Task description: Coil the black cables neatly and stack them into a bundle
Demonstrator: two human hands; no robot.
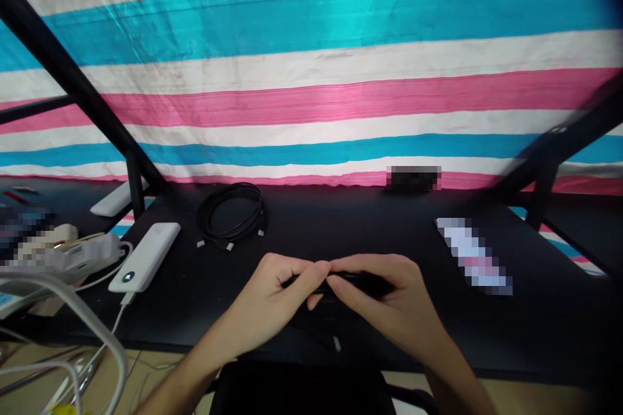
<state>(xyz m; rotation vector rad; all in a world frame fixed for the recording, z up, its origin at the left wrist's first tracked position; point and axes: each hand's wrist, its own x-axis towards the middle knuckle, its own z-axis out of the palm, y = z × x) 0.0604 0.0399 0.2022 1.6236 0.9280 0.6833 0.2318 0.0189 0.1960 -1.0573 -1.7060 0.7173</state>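
Observation:
My left hand (292,285) and my right hand (384,285) meet over the middle of the black table (331,220), fingertips touching. Both are closed in a pinch on a thin black cable, which barely stands out against the dark tabletop. Below the fingers its pale metal plug (337,343) shows near the table's front edge. Much of the held cable is hidden by my fingers. Beyond my left hand lies a coiled black cable (230,214) with several light-coloured plugs.
A white power bank (145,258) with a white cord plugged in lies on the left, near a white power strip (92,256). Over to the right is a pixelated phone-like object (474,256). A blurred dark box (413,178) stands against the striped sheet (311,97). Black frame bars slant on both sides.

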